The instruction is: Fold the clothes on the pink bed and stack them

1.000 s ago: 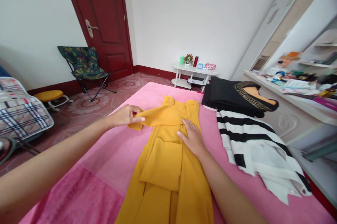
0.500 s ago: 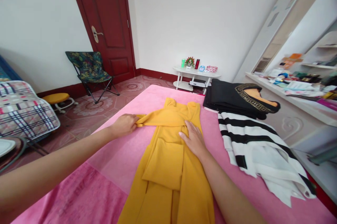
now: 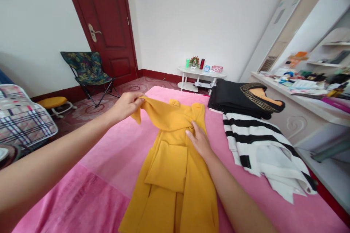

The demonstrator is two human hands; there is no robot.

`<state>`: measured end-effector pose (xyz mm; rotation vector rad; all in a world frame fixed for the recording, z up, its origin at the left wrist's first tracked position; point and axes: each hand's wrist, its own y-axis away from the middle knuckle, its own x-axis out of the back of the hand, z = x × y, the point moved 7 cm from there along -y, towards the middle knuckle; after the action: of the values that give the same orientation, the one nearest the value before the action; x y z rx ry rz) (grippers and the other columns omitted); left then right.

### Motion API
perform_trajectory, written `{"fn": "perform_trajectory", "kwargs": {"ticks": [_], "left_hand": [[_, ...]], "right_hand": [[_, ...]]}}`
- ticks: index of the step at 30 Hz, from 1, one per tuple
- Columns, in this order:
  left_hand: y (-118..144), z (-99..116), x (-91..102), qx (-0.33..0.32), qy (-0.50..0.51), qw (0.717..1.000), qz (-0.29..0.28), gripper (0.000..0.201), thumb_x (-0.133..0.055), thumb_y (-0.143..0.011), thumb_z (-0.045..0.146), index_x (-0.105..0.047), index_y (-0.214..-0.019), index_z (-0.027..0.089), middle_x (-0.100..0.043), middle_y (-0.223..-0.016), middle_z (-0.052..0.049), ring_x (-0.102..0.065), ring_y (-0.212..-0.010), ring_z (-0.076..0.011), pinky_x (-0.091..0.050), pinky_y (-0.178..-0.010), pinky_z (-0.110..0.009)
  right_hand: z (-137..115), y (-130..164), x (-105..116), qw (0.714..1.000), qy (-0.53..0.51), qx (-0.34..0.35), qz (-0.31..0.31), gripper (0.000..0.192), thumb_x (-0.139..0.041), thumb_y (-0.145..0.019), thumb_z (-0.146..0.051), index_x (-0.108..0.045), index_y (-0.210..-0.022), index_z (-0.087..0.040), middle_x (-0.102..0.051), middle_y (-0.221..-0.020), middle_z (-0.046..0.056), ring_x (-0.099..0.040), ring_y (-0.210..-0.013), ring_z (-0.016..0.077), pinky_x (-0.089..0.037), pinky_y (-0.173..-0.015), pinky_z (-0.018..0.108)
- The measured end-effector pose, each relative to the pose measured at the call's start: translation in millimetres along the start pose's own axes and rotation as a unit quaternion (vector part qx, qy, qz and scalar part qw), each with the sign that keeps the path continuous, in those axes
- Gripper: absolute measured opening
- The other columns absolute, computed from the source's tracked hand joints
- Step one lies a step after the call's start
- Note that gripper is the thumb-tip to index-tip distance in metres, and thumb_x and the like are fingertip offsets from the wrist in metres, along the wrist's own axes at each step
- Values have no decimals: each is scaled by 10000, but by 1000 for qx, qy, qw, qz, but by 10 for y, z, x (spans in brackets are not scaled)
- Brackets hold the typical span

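Note:
A long yellow dress (image 3: 166,167) lies lengthwise in front of me, with a folded panel down its middle. My left hand (image 3: 128,105) pinches the end of a wide yellow strip of it and holds this up to the left, off the bed. The strip runs slantwise across the upper part of the dress, its tip hanging below my fingers. At the strip's other end, my right hand (image 3: 200,140) rests on the dress, thumb apart and fingertips against the gathered cloth. Some of its fingertips are hidden in the folds.
The pink bedspread (image 3: 109,167) lies under everything. To the right are a black-and-white striped garment (image 3: 262,145) and a stack of folded black clothes (image 3: 232,96). Beyond the bed stand a small white table (image 3: 201,70), a folding chair (image 3: 89,69) and a yellow stool (image 3: 53,102).
My left hand has risen with the end of the yellow strip, lifting it from the bed and spreading it wider. My right hand has stayed on the dress. The view has shifted slightly.

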<state>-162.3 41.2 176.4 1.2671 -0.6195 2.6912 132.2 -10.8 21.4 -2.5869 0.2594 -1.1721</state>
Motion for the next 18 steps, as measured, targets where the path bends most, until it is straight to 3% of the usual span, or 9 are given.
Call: {"fn": "perform_trajectory", "kwargs": {"ticks": [3, 5, 8, 10, 13, 18], "left_hand": [[502, 952, -148, -167, -76, 979, -85, 275, -435, -834, 325, -682, -913, 237, -687, -841, 2, -631, -782, -203, -454, -708, -289], [905, 1321, -407, -228, -85, 952, -187, 245, -455, -853, 352, -682, -834, 261, -685, -778, -1, -632, -727, -191, -443, -663, -284], [1389, 1448, -864, -242, -23, 897, -369, 279, -510, -853, 494, -673, -820, 270, -686, -734, 3, -624, -627, -159, -422, -548, -260], [1473, 1341, -1073, -222, 8, 882, -416, 320, -499, -861, 526, -675, -830, 261, -686, -728, 3, -621, -600, -146, -408, -510, -249], [1250, 1074, -1249, -208, -2, 908, -365, 270, -475, -895, 403, -680, -843, 236, -692, -770, -13, -634, -664, -159, -436, -582, -250], [552, 684, -1461, -181, -11, 967, -179, 237, -544, -809, 212, -656, -1017, 190, -663, -1033, -66, -615, -933, -201, -470, -832, -291]], "right_hand": [[64, 6, 75, 989, -140, -40, 37, 599, -348, -906, -515, -357, -1388, -160, -461, -1391, 118, -420, -1288, 214, -304, -1092, 409], [102, 17, 122, 974, -208, -62, 65, 592, -318, -915, -528, -369, -1377, -162, -487, -1369, 117, -438, -1275, 204, -311, -1091, 393], [128, 33, 157, 964, -241, -80, 83, 591, -352, -903, -539, -401, -1352, -159, -542, -1311, 128, -491, -1226, 219, -346, -1066, 403], [121, 33, 163, 964, -242, -74, 84, 594, -412, -882, -528, -417, -1335, -144, -570, -1272, 139, -524, -1187, 226, -375, -1040, 399], [106, 19, 142, 968, -234, -53, 78, 590, -506, -839, -478, -429, -1317, -140, -592, -1235, 139, -565, -1124, 220, -412, -1002, 388], [119, -7, 95, 973, -216, -32, 73, 561, -571, -798, -404, -460, -1283, -144, -592, -1229, 133, -574, -1100, 211, -424, -991, 386]]}}
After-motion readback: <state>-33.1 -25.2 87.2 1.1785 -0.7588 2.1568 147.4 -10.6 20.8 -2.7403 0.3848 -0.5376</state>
